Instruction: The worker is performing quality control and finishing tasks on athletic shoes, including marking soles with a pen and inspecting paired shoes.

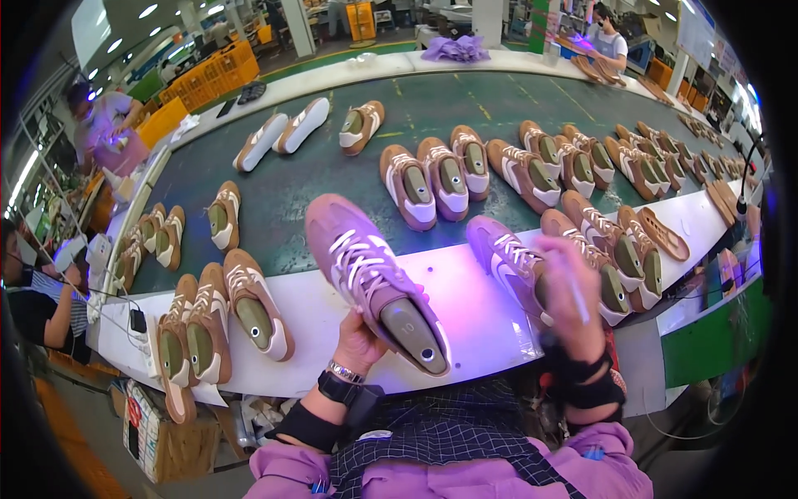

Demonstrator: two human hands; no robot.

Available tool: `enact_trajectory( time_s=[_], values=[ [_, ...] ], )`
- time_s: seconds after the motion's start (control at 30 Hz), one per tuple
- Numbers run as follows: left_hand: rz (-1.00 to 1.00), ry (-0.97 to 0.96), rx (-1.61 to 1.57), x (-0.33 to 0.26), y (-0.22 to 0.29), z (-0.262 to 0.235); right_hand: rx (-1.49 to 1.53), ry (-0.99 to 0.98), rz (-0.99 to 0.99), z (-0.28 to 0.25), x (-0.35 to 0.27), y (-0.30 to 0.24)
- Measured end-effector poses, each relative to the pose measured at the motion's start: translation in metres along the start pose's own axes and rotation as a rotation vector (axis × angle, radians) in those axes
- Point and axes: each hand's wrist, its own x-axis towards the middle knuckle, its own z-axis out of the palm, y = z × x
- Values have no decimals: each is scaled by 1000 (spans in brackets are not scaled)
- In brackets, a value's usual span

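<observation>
Left hand (359, 341): fingers curled under the heel of a brown suede lace-up shoe with white laces (374, 279), lifting it above the white bench's (465, 287) near edge.
Right hand (569, 287): blurred, pinching a thin white pen-like stick (578, 301).
Second shoe (509, 264): lies on the bench just beside the right hand.
Green conveyor belt (332, 187): rows of matching brown shoes beyond the bench's far edge.
</observation>
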Motion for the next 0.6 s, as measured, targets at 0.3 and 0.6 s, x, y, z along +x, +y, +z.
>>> enact_trajectory(
  time_s=[0.3, 0.6],
  values=[
    [9, 94, 136, 8, 17, -44, -526, -131, -197, 10, -66, 20],
    [-16, -74, 68, 11, 21, -43, -60, -292, 201, 11, -33, 36]
  ],
)
